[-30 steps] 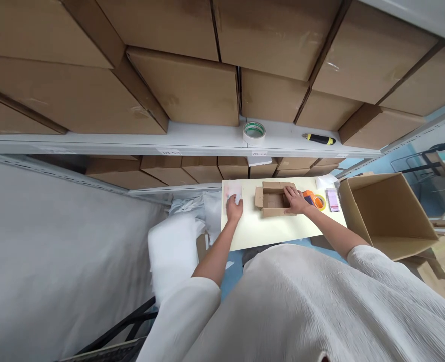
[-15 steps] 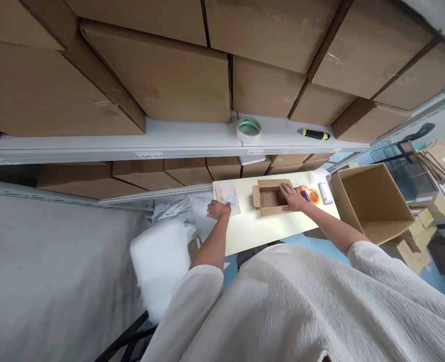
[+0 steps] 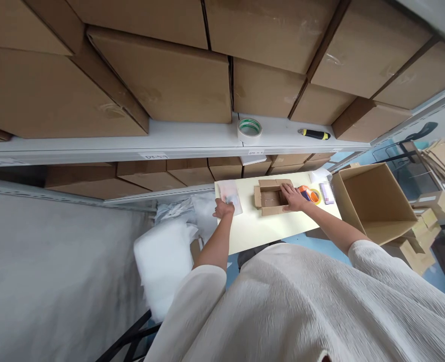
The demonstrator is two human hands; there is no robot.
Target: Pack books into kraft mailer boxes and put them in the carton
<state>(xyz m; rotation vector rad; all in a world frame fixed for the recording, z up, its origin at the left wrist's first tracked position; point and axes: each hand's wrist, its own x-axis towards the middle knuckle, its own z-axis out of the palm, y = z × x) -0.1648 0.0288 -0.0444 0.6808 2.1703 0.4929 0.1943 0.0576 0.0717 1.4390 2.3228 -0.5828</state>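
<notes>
A small cardboard box (image 3: 262,198) lies on the pale yellow tabletop (image 3: 252,234), its flaps folded out and its inside showing. My right hand (image 3: 293,197) grips the box's right end, fingers over the far side and thumb toward the near side. At the table's left edge, my left hand (image 3: 223,208) is closed on the near-left part of a flat, see-through pinkish packet (image 3: 232,191). Its fingertips are partly hidden, and the packet's contents are too faint to name. An orange tape dispenser (image 3: 308,193) with yellow tape sits just right of my right hand.
A tape roll (image 3: 250,130) and a black-and-yellow utility knife (image 3: 315,134) lie on the shelf (image 3: 192,136) ahead, below stacked cartons (image 3: 162,75). A large open carton (image 3: 373,201) stands right of the table. White wrapping material (image 3: 164,266) is at left. A purple-white pack (image 3: 327,193) lies at the table's right.
My left hand has shifted slightly and looks more curled at the packet's edge. The right hand and the box keep their places; the whole view has drifted a little.
</notes>
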